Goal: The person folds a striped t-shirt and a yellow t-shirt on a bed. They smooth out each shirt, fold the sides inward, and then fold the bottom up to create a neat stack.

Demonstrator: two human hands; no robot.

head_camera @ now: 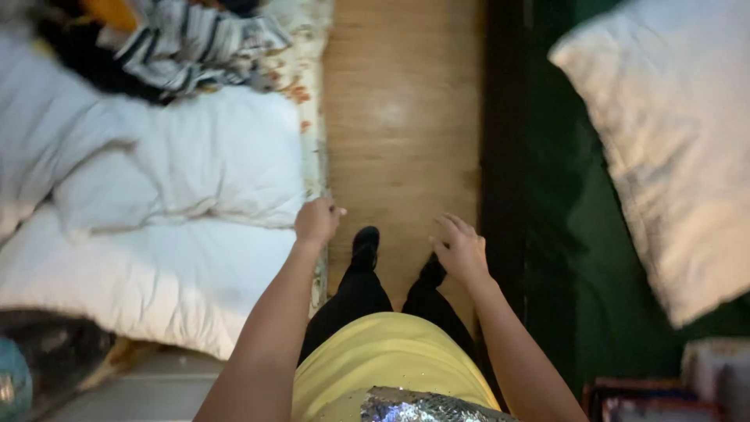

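Head view — left hand [316, 220] in a closed grip beside the white duvet [195, 164], right hand [461, 250] open, empty, over wooden floor [402, 101].

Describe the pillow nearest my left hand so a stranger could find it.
Start at the bed along the left side of the wooden floor. The pillow lies at its edge, just beyond the left hand. It is plain white, unlike the striped cloth above it.

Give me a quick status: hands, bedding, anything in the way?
Left hand fisted at white duvet edge. Right hand open, empty, over wooden floor. Nothing between hands and bedding.
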